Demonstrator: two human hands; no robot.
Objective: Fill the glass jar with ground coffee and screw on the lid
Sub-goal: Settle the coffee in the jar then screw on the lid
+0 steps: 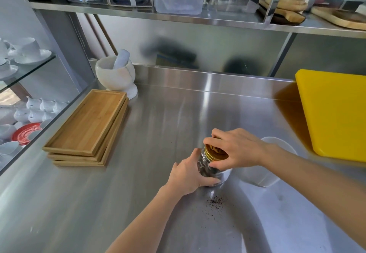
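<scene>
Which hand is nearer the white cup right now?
The right hand: it grips the gold lid, with the white cup just behind its wrist. The left hand holds the glass jar on the far side from the cup.

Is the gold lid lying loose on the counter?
No, the gold lid sits atop the glass jar, gripped by the right hand.

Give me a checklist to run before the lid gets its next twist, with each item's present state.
1. Glass jar standing on the steel counter: ok.
2. Left hand bracing the jar's body: ok.
3. Right hand gripping the gold lid: ok.
4. Lid seated level on the threads: cannot tell, fingers cover it.
5. Coffee inside the jar: ok, dark contents visible.
6. Counter free of spills: not ok, spilled grounds lie in front.
</scene>
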